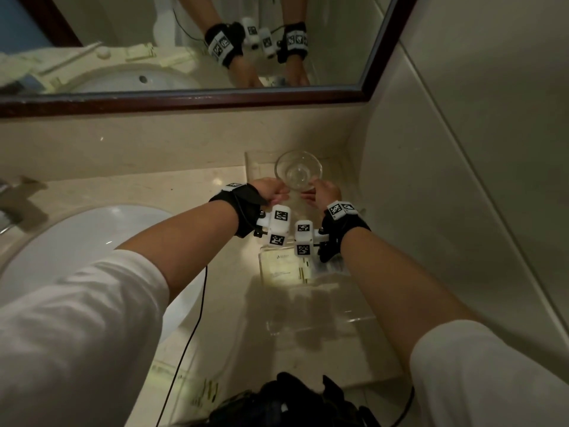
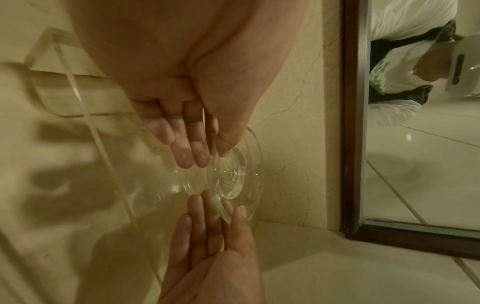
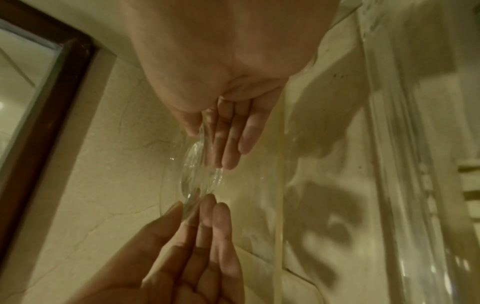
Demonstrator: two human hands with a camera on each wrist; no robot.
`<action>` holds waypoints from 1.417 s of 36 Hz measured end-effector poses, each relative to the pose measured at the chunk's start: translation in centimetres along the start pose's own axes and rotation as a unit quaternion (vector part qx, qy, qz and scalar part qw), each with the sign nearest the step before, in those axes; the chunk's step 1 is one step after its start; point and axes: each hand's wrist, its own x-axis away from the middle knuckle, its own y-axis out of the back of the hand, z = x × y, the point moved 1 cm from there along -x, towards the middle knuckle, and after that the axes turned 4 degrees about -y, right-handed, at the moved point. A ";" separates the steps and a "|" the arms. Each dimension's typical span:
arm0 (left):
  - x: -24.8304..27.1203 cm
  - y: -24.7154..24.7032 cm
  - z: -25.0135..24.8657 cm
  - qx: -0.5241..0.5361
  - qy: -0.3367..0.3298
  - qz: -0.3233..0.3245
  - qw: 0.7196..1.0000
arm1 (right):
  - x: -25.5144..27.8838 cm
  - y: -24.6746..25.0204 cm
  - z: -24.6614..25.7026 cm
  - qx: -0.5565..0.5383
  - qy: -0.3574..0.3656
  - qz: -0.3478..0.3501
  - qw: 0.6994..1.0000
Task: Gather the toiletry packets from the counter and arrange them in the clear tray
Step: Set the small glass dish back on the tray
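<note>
Left hand (image 1: 271, 192) and right hand (image 1: 324, 192) each pinch the rim of the glass bowl (image 1: 298, 174), a two-sided grip, probably steadying it over the clear tray (image 1: 354, 322).

1. The room is dim and warm, yellow-green in cast; a bright patch of glare lies on the clear tray (image 1: 278, 266) near the counter's (image 1: 191, 186) right edge, just below my wrists.
2. My arms throw soft dark shadows over the tray toward the counter's front edge; in both wrist views finger-shaped shadows fall across the pale stone.
3. The glass dish (image 1: 298, 173) shows small sparkles on its rim; its outline smears in the wrist views.
4. Straight lines bow at the edges of the head view; the mirror frame (image 1: 184, 101) curves.
5. My palms, nearest the wrist cameras, are soft and out of focus.
</note>
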 end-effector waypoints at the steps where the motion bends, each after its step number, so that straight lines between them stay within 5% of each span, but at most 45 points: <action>1: -0.1 0.0 0.1 -0.002 0.001 0.019 1.000 | 0.0 0.1 0.0 -0.009 0.000 0.001 1.000; 31: -1.5 -0.3 0.7 -0.035 -0.017 0.058 0.998 | 1.4 0.4 0.4 -0.090 -0.009 -0.010 0.996; 46: -1.1 -0.3 0.7 0.009 0.006 0.002 1.000 | 1.6 0.8 0.7 -0.102 -0.023 0.009 0.995; 51: -0.7 -0.8 0.3 0.052 -0.006 -0.060 0.997 | 1.8 0.8 1.1 -0.100 -0.036 0.015 0.994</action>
